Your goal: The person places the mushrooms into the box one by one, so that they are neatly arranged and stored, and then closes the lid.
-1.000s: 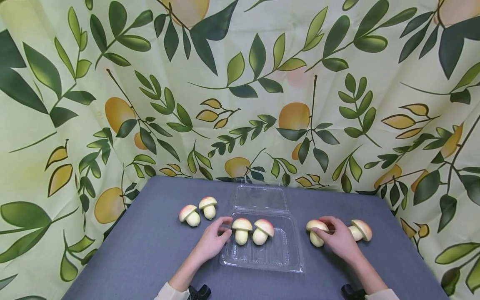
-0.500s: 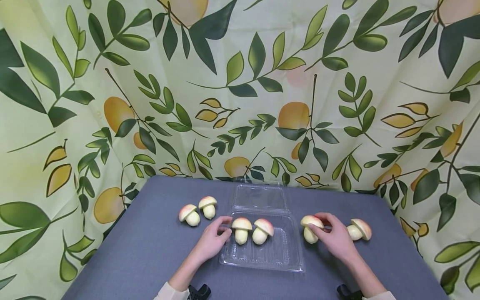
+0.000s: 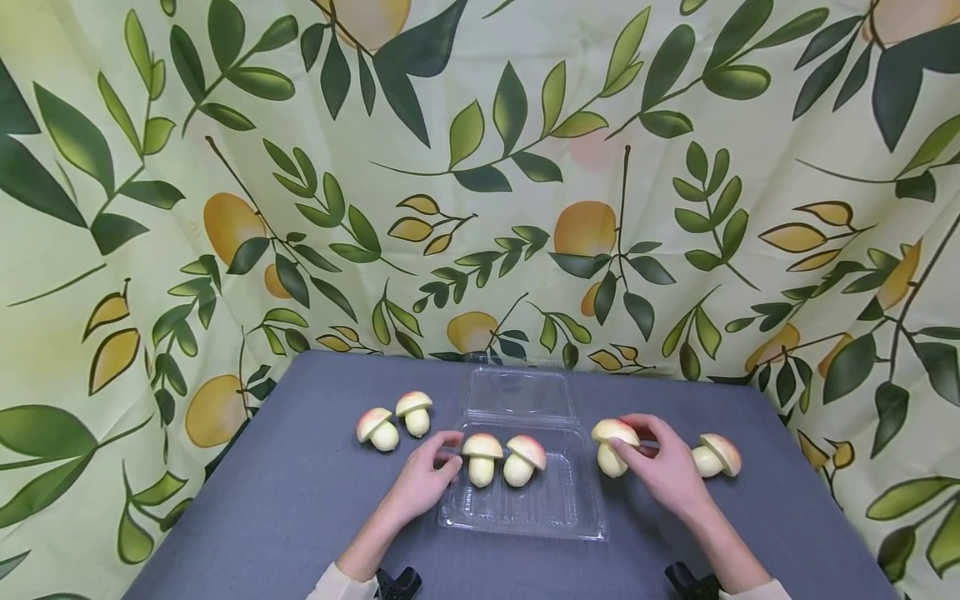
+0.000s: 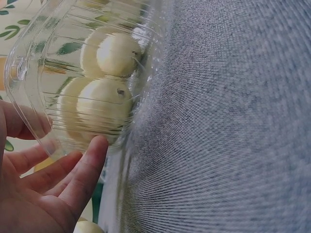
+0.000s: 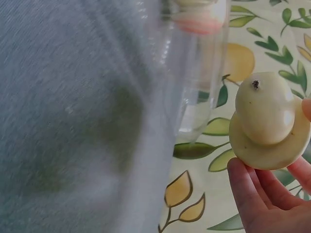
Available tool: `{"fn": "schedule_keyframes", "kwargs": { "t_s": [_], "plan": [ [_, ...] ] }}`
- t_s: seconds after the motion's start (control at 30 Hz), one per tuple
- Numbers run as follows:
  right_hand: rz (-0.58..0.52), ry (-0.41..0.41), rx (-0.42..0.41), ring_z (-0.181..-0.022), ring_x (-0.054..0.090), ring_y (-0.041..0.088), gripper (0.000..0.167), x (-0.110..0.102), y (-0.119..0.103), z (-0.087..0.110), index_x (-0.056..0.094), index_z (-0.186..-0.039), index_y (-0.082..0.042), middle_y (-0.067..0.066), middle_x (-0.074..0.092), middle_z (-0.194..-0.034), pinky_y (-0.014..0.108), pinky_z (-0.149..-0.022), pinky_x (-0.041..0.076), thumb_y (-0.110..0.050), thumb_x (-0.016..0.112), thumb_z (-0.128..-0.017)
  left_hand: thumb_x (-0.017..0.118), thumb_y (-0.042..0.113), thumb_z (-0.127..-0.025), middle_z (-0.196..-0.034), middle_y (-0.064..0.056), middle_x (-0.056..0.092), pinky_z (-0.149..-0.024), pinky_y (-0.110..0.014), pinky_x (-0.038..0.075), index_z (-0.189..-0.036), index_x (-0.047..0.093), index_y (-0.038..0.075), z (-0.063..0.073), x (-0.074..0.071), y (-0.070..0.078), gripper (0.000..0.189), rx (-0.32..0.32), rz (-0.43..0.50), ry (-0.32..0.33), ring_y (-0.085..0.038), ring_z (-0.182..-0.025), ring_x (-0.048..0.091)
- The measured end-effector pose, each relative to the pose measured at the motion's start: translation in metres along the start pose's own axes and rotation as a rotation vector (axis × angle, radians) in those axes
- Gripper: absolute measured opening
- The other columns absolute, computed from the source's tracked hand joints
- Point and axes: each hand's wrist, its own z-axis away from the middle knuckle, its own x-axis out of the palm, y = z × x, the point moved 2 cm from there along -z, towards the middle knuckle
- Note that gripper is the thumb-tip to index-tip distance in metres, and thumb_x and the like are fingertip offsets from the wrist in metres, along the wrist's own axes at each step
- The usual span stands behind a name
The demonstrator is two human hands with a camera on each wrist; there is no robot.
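My right hand (image 3: 670, 467) holds a toy mushroom (image 3: 612, 450) by its pinkish cap between thumb and fingers, just right of the clear plastic container (image 3: 525, 521). In the right wrist view the pale stem of this held mushroom (image 5: 266, 109) faces the camera. Two more mushrooms stand side by side in the container's left half, a left one (image 3: 482, 460) and a right one (image 3: 522, 461). My left hand (image 3: 423, 477) grips the container's left edge; in the left wrist view the thumb (image 4: 95, 150) lies against the wall and a finger shows through the plastic rim.
Two mushrooms lie left of the container, one nearer (image 3: 378, 429) and one farther (image 3: 415, 412). Another mushroom (image 3: 717, 456) lies on its side beyond the right hand. The container's hinged lid (image 3: 519, 393) lies back on the grey tabletop (image 3: 300, 500). A leaf-print curtain (image 3: 420, 192) stands behind.
The right hand has carried its mushroom left and upward, closer to the container's right edge. My left hand and the other mushrooms have stayed in place.
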Motion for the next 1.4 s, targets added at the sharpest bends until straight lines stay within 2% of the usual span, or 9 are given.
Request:
{"fn": "schedule_keyframes", "kwargs": {
  "t_s": [0.27, 0.73, 1.07, 1.4],
  "plan": [
    [-0.071, -0.002, -0.045, -0.104, 0.059, 0.013, 0.041, 0.007, -0.016, -0.001, 0.064, -0.126, -0.004, 0.009, 0.066, -0.119, 0.018, -0.085, 0.051, -0.026, 0.076, -0.093, 0.06, 0.009, -0.1, -0.133, -0.023, 0.06, -0.07, -0.028, 0.056, -0.136, 0.056, -0.002, -0.001, -0.001, 0.0, 0.038, 0.0, 0.0, 0.002, -0.027, -0.086, 0.071],
    [-0.075, -0.019, -0.06, -0.106, 0.061, 0.021, 0.038, 0.028, -0.027, 0.0, 0.066, -0.121, -0.005, 0.006, 0.067, -0.115, 0.036, -0.091, 0.055, -0.024, 0.079, -0.091, 0.059, 0.008, -0.1, -0.132, -0.023, 0.06, -0.07, -0.027, 0.056, -0.135, 0.056, -0.003, -0.002, -0.001, 0.001, 0.037, 0.011, 0.003, 0.004, -0.027, -0.086, 0.071],
    [-0.063, -0.025, -0.083, -0.103, 0.061, 0.019, 0.038, 0.046, -0.029, 0.0, 0.068, -0.118, -0.007, 0.003, 0.065, -0.111, 0.035, -0.089, 0.056, -0.025, 0.082, -0.087, 0.06, 0.008, -0.1, -0.132, -0.022, 0.06, -0.07, -0.028, 0.056, -0.135, 0.056, -0.003, -0.001, 0.0, 0.0, 0.037, 0.004, 0.008, 0.004, -0.027, -0.086, 0.071],
    [-0.047, -0.031, -0.124, -0.099, 0.06, 0.018, 0.037, 0.059, -0.031, 0.002, 0.069, -0.116, -0.007, 0.001, 0.063, -0.107, 0.035, -0.086, 0.056, -0.018, 0.084, -0.084, 0.061, 0.009, -0.1, -0.132, -0.022, 0.059, -0.07, -0.028, 0.056, -0.136, 0.057, -0.001, 0.001, 0.001, 0.0, 0.037, -0.004, 0.009, 0.0, -0.028, -0.087, 0.071]
  ]
}}
